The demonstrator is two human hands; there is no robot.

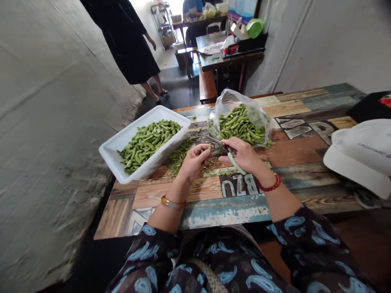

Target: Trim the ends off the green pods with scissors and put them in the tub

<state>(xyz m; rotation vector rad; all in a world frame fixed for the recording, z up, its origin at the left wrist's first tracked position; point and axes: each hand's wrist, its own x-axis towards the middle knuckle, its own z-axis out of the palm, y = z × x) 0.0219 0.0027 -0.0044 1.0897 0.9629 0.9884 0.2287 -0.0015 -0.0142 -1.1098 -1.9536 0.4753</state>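
Over the plank-patterned tabletop, my left hand pinches a green pod; my right grips pale-handled scissors. Beside them lie stringy trimmings, a smooth white tub of plump pods, then a crinkly clear bag of more.

Tub: smooth white plastic, soft sheen. Bag: thin clear plastic, crinkled, glossy. Scissors: metal blades, handle smooth, plastic-looking. Pods: bumpy, mostly matt. Tabletop: wood-look planks, worn and patchy, light sheen. Cap: matt white cloth. Beads: glossy, smooth. Bangle: polished, translucent-looking, material unclear. Sleeve: matt printed cloth. Wall: rough, uneven, matt.
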